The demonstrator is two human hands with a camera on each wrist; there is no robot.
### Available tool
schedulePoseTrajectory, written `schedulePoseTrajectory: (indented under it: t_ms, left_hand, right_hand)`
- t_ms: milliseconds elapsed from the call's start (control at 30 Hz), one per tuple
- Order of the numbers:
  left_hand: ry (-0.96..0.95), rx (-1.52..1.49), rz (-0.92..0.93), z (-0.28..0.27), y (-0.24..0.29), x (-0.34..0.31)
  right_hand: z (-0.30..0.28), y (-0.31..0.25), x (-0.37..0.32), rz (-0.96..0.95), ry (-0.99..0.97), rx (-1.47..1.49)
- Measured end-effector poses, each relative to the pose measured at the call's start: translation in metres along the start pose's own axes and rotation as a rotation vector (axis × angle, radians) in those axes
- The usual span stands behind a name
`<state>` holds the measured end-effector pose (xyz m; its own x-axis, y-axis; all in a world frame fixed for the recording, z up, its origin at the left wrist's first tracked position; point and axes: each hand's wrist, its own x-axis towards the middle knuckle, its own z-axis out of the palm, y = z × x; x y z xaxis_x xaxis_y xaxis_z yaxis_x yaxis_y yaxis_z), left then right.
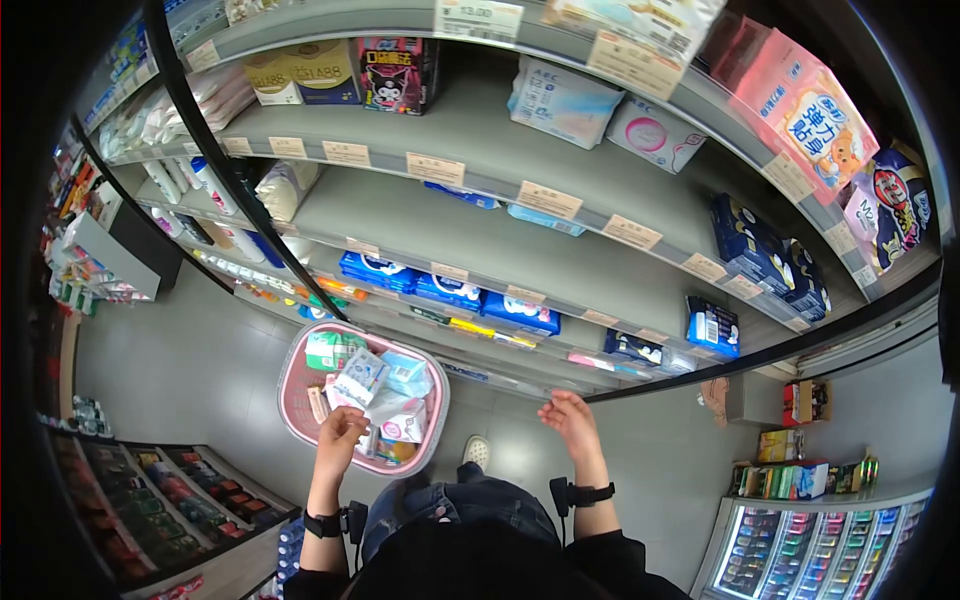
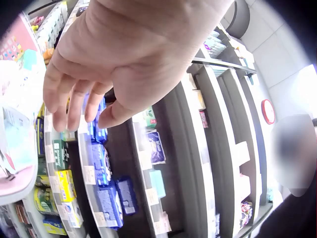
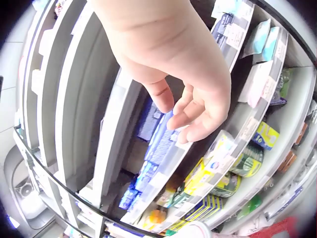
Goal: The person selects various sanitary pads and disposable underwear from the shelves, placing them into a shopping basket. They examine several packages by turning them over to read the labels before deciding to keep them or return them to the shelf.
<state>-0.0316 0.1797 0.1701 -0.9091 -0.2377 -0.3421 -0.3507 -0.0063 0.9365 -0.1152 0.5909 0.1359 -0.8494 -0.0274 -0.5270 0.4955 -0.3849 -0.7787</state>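
My left hand (image 1: pixel 341 442) hangs over the near left part of a pink shopping basket (image 1: pixel 287 392), its fingers loosely bent with nothing between them. In the basket lie a green pack (image 1: pixel 333 349), a white and blue pack (image 1: pixel 361 377), a light blue pack (image 1: pixel 408 373) and a white pack with a pink ring (image 1: pixel 404 427). Out to the right, my right hand (image 1: pixel 574 424) is held in the air before the lower shelves, fingers loosely curled and holding nothing. In the right wrist view, this hand (image 3: pixel 183 69) overlaps blue packs (image 3: pixel 157 144) on a shelf.
Grey store shelves (image 1: pixel 480 120) curve across the front, with blue packs (image 1: pixel 450 290) on a low tier and dark blue packs (image 1: pixel 750 245) at right. A low display rack (image 1: pixel 150 500) stands at left, a lit drinks cooler (image 1: pixel 815 545) at right. Grey floor tiles (image 1: pixel 640 450) lie below.
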Motion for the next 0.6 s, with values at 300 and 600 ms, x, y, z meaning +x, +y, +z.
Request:
schedulePoseTrajectory:
  t_ms: [300, 600]
  left_hand:
    - [-0.106, 0.632, 0.072, -0.039, -0.113, 0.058]
    - [-0.186, 1.085, 0.582, 0.001, -0.077, 0.061]
  right_hand:
    - [0.069, 0.005, -0.053, -0.039, -0.059, -0.166]
    - [0.073, 0.013, -0.077, -0.058, -0.032, -0.137]
